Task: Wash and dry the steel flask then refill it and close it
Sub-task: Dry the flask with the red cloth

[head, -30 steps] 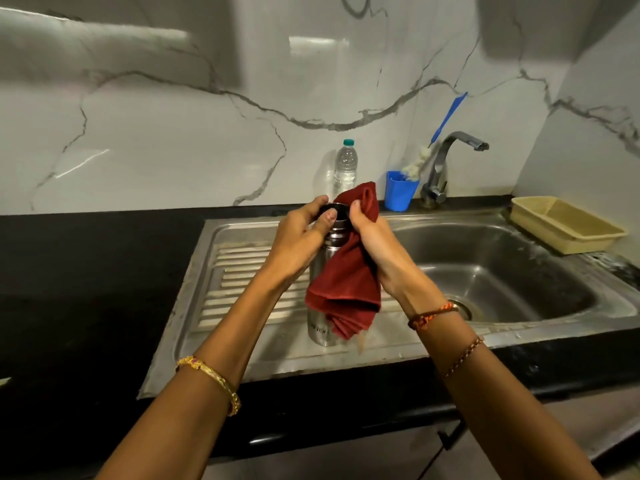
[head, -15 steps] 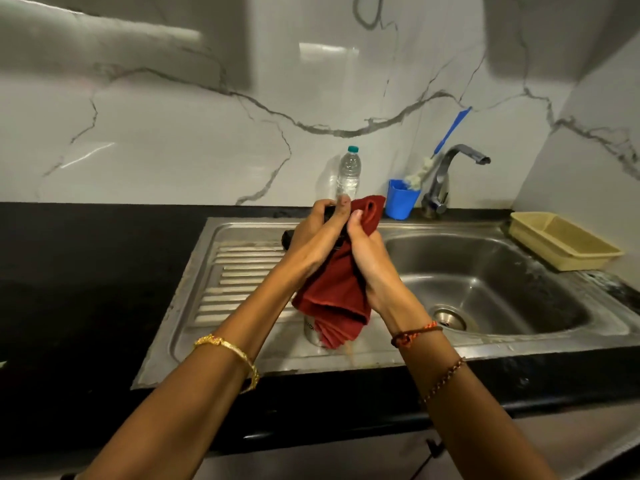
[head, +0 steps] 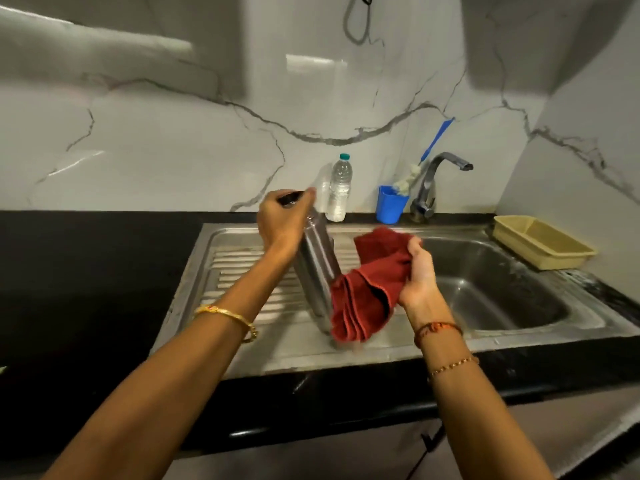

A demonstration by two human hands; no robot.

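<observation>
A black worktop [head: 86,271] runs across in front of me, with a marble-veined wall [head: 156,140] behind it and a steel sink [head: 491,289] set into it, its ribbed drainer on the left and the bowl on the right. Above the drainer I hold the flask [head: 317,271] tilted, top leaning away to the left; my left hand [head: 282,221] is curled round its neck, with a dark cap or rim just showing between my fingers. My right hand [head: 417,271] grips a bunched red cloth [head: 367,289], which hangs against the lower right side of the flask and hides its base, so I cannot tell whether it touches the drainer. At the right end of the sink sits a yellow tray [head: 543,242]. Behind the bowl stands the tap [head: 434,178], just left of it a blue cup [head: 390,204] holding a blue-handled brush [head: 434,142], and further left a plastic bottle [head: 339,188] against the wall.
</observation>
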